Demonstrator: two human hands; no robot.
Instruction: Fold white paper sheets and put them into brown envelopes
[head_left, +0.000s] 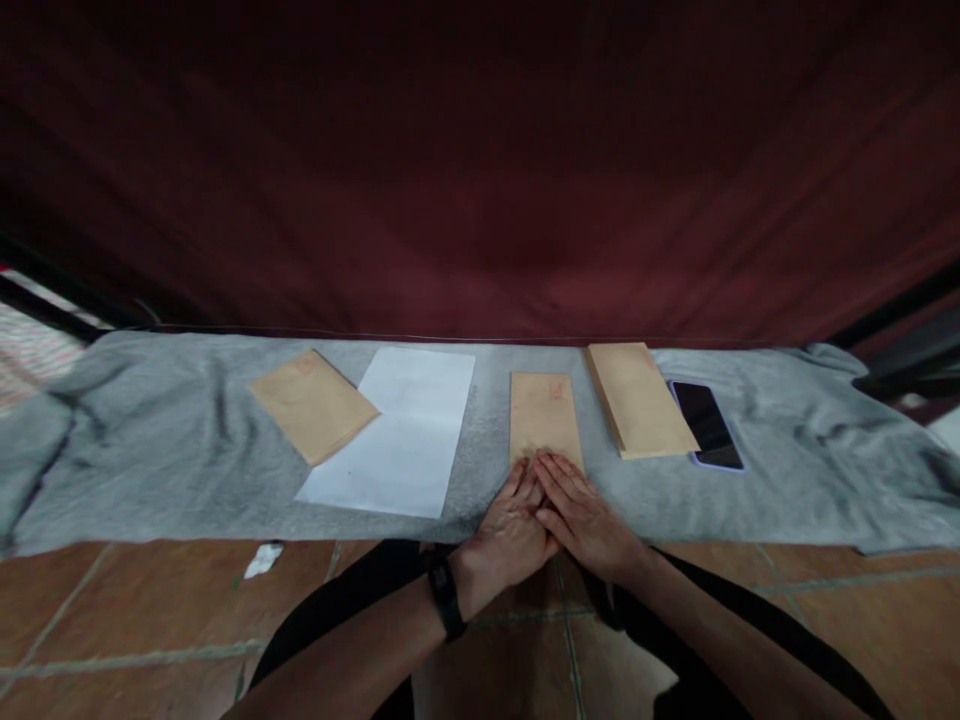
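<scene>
A brown paper envelope with a faint red print near its top right corner lies upright before me on a grey cloth. Both hands press flat on its lower end. My left hand, with a dark band at the wrist, has its fingers stretched out on the paper. My right hand lies beside it, partly over its fingers, also stretched out. The envelope's near edge is hidden under the hands. To the right sits a thick stack of brown envelopes, its lower corner over a phone in a purple case.
On the left, more brown envelopes overlap a large white sheet of paper. The grey cloth covers a long narrow surface, with a dark red curtain behind it. A crumpled white scrap lies on the tiled floor.
</scene>
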